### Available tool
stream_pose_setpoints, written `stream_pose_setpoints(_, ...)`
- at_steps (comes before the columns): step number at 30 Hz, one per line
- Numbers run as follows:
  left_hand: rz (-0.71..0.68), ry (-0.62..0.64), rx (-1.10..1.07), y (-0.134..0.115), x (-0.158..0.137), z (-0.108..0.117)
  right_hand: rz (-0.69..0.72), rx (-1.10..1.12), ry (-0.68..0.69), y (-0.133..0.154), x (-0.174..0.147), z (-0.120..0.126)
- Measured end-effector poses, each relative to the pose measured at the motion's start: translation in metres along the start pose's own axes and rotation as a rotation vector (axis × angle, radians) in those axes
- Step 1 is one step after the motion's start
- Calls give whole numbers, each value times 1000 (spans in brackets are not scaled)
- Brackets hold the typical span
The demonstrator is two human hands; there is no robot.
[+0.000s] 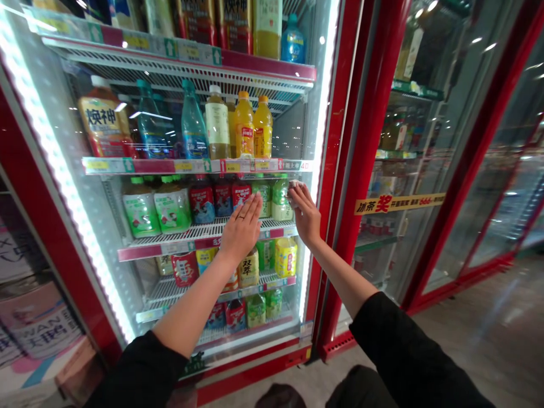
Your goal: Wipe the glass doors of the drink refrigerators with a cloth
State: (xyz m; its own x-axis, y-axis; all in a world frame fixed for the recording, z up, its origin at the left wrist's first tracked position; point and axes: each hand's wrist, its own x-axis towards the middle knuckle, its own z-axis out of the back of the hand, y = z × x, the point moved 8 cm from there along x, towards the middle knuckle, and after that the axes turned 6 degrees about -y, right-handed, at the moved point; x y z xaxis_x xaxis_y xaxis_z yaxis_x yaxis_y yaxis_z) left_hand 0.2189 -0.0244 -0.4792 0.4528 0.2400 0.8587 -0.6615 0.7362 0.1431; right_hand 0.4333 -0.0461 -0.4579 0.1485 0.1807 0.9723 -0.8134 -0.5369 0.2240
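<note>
My left hand, with a ring on one finger, is held out flat with its fingers stretched, in front of the drinks fridge's glass door. It seems to lie on or close to the glass; contact cannot be told. To its right, my right hand has its fingers curled in near the door's right edge. A small white crumpled piece, like tissue or cloth, shows at those fingertips. Behind the hands stand green-labelled bottles and dark red bottles on a wire shelf.
The fridge has a red frame and bright light strips. Yellow-capped orange bottles stand one shelf up. A second red-framed fridge stands to the right, stacked packages at lower left. Grey floor shows at right.
</note>
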Motion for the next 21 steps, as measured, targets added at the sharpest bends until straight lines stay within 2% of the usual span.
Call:
stream_pose_setpoints(4,1,18,1,7,-9,-3,32,4,27,-3,-19,9)
stream_pose_setpoints(7,5,39,-12,9,-11,-8,22,-43,-20,-11,-22,17)
stream_pose_setpoints(11,21,29,-1,9,-12,-13,-27,-56,-173,-10,-6,14)
stream_pose_setpoints(14,24,2,33,8,-13,-17,-68,-50,-231,0,10,-1)
stream_pose_setpoints(17,2,-27,75,8,-13,-18,-23,-43,-129,20,14,-21)
stream_pose_setpoints(21,-29,-53,81,6,-14,-18,57,19,89,37,-13,-35)
